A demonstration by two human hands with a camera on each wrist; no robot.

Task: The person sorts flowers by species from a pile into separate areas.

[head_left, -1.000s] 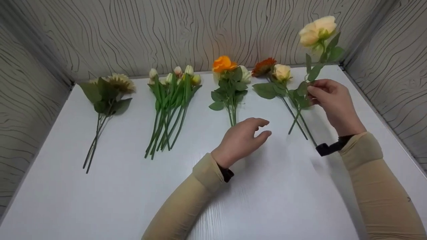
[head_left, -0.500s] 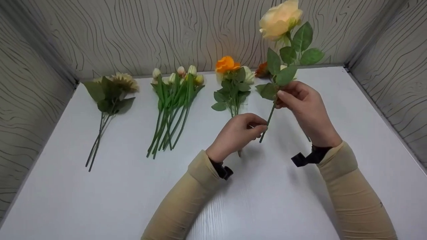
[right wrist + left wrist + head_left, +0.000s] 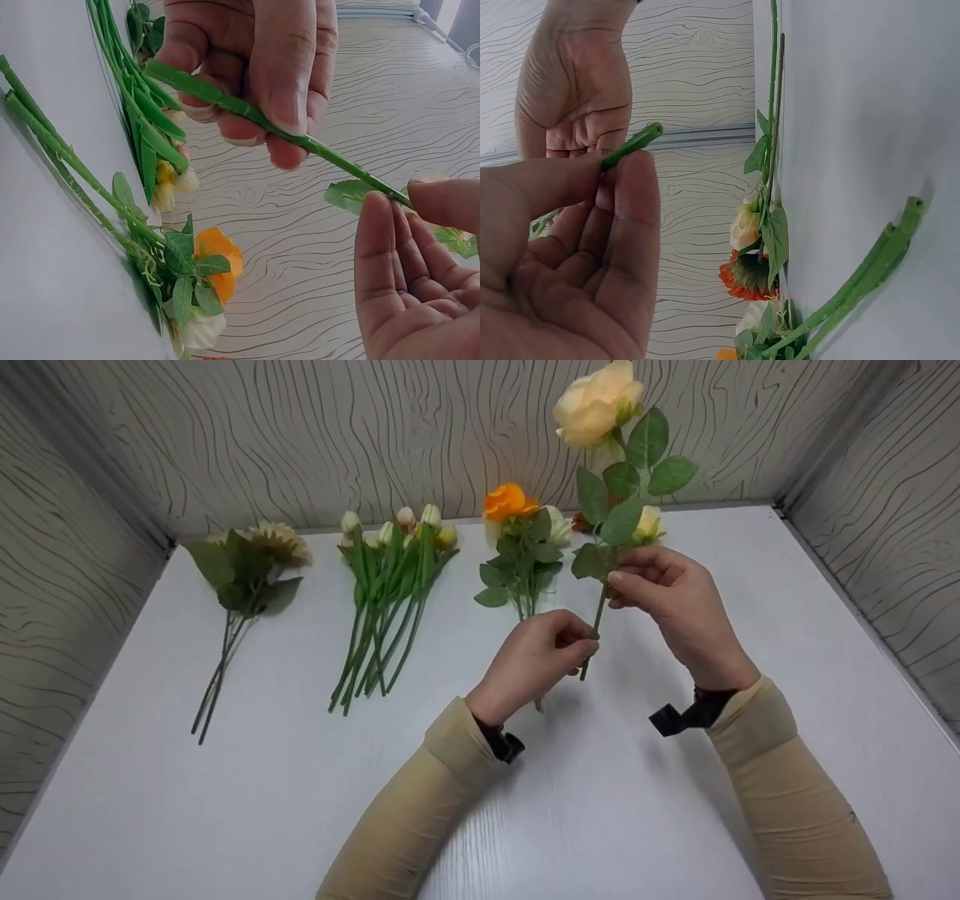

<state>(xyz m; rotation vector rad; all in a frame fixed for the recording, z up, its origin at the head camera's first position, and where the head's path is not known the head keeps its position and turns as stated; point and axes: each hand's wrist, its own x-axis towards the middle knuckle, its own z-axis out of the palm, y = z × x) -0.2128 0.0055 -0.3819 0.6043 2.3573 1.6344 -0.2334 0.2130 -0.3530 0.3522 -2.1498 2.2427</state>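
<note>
A pale peach rose (image 3: 596, 406) with green leaves is held up above the table, its stem slanting down to the left. My right hand (image 3: 679, 611) pinches the stem just under the lowest leaves. Lower down, my left hand (image 3: 534, 664) pinches the same stem near its cut end. That stem end (image 3: 634, 145) pokes out past the left thumb and finger in the left wrist view. In the right wrist view, the bare green stem (image 3: 330, 156) runs between both hands. Behind the held rose lie a smaller peach rose (image 3: 648, 525) and a rust-red flower (image 3: 744, 276), partly hidden.
An orange rose (image 3: 508, 502) and a white flower (image 3: 557, 526) lie behind my left hand. Further left are a bunch of tulips (image 3: 390, 592) and pale sunflower-like flowers (image 3: 276, 544). A wood-grain patterned wall (image 3: 300, 435) borders the white table (image 3: 262, 825).
My right hand has brought the peach rose leftward from the right side. My left hand's fingers have closed on the lower stem. Over the last half second the rose shifted slightly left.
</note>
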